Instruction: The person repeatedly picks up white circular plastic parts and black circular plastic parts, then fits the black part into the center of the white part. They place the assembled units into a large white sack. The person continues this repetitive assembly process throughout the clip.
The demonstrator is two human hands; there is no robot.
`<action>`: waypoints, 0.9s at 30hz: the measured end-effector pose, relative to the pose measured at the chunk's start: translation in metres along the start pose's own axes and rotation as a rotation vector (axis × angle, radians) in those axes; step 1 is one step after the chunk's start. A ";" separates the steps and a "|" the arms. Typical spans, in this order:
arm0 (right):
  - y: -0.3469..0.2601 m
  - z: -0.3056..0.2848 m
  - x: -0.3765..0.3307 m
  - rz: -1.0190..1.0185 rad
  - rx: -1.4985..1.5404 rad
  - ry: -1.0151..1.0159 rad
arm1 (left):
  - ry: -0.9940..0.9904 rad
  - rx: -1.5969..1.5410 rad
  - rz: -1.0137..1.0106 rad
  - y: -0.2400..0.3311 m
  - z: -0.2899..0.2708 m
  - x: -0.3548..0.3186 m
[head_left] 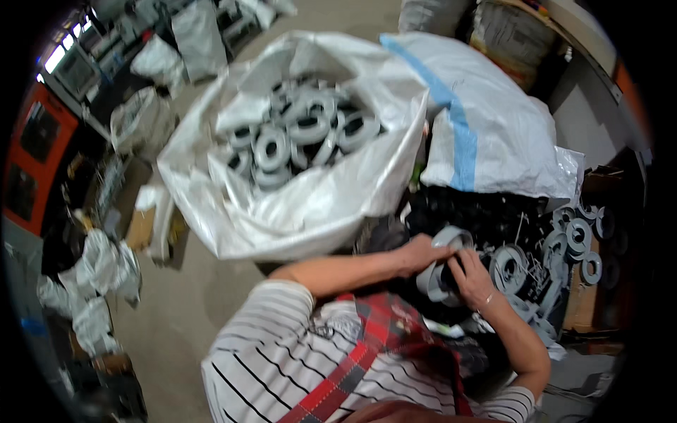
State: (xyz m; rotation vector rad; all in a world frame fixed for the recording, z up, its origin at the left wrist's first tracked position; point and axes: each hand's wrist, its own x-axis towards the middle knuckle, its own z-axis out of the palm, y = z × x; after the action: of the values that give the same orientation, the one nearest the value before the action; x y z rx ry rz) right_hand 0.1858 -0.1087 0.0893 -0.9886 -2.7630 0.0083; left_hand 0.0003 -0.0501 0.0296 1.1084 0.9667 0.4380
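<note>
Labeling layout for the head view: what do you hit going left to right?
Small white bags on the floor → big open white sack of grey rings → left hand → right hand → loose grey rings.

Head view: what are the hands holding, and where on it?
Both hands grip one grey plastic ring: left hand on its upper rim, right hand on its right edge, fingers near the centre hole.
</note>
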 end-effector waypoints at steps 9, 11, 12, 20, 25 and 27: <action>-0.002 0.017 0.002 -0.117 -0.130 0.160 | -0.136 -0.103 -0.104 0.022 -0.013 0.002; -0.002 0.020 0.002 -0.123 -0.090 0.148 | -0.136 -0.089 -0.156 0.019 -0.016 0.007; -0.002 0.020 0.001 -0.123 -0.073 0.142 | -0.150 -0.103 -0.148 0.024 -0.013 -0.001; -0.011 0.017 -0.007 -0.336 0.058 0.068 | -0.342 0.233 -0.327 0.054 -0.019 -0.009; -0.012 0.006 0.002 0.208 0.208 -0.029 | -0.294 -0.060 -0.315 0.010 -0.031 0.024; 0.006 0.023 -0.008 0.492 0.421 0.186 | -0.351 -0.209 -0.251 0.011 -0.033 0.031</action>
State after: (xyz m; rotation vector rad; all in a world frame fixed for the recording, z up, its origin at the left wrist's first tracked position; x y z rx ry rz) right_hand 0.1907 -0.1077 0.0650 -1.4179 -2.1574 0.5181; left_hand -0.0081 -0.0052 0.0221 0.8266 0.7190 0.1283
